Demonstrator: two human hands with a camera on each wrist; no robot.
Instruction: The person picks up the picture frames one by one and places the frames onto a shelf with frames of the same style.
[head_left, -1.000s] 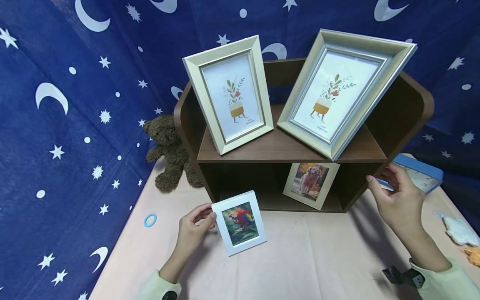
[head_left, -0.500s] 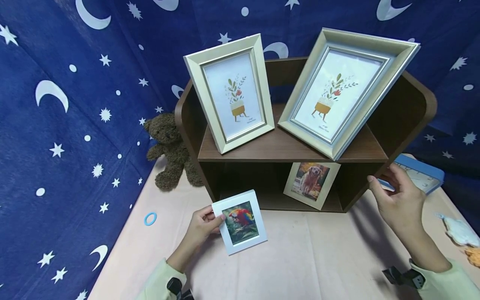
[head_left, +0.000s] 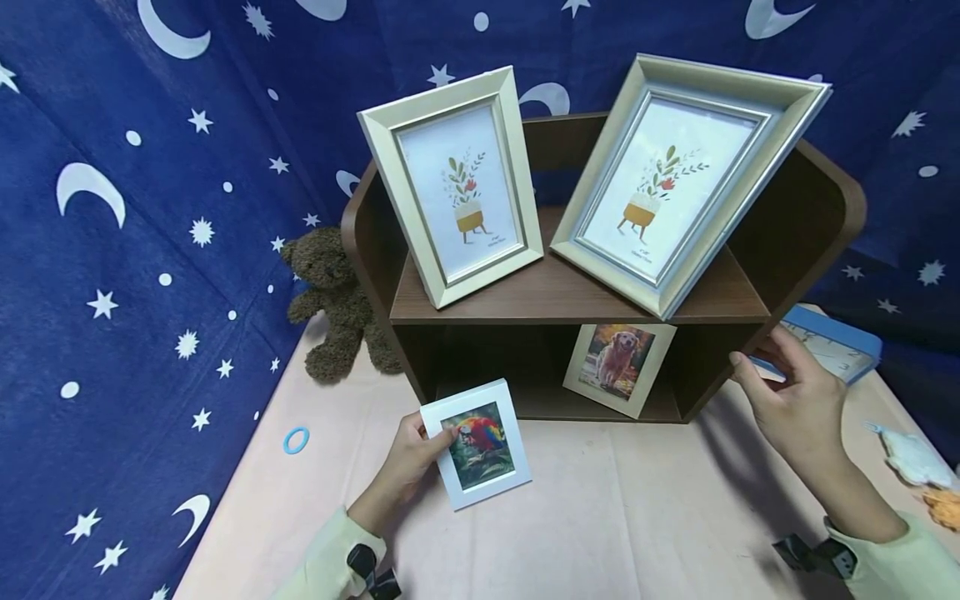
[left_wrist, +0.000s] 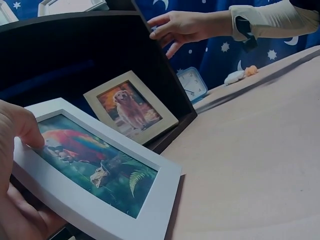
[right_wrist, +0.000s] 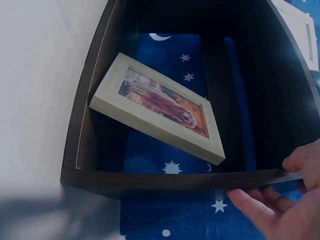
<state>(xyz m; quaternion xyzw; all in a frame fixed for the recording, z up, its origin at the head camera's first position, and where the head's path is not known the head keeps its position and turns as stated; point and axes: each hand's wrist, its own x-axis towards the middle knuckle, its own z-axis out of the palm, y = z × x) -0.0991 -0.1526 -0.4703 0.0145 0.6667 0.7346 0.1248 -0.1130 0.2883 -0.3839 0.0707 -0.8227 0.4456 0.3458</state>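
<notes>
My left hand grips the left edge of a white photo frame with a parrot picture. In the left wrist view the thumb lies across the front of it and the other fingers are behind. The frame stands tilted before the lower opening of a dark brown two-tier shelf. My right hand holds the shelf's right side panel; in the right wrist view the thumb is on the inner side and the fingers outside. Inside the lower compartment a cream photo frame with a dog picture leans at the right.
Two larger photo frames, a left one and a right one, stand on the upper tier. A brown teddy bear sits left of the shelf, near a blue ring. Right of it are a blue clock and small plush items.
My left hand has shifted right along the parrot frame, and its thumb now reaches further over the picture. The frame stays nearly in place. My right hand keeps its hold on the shelf.
</notes>
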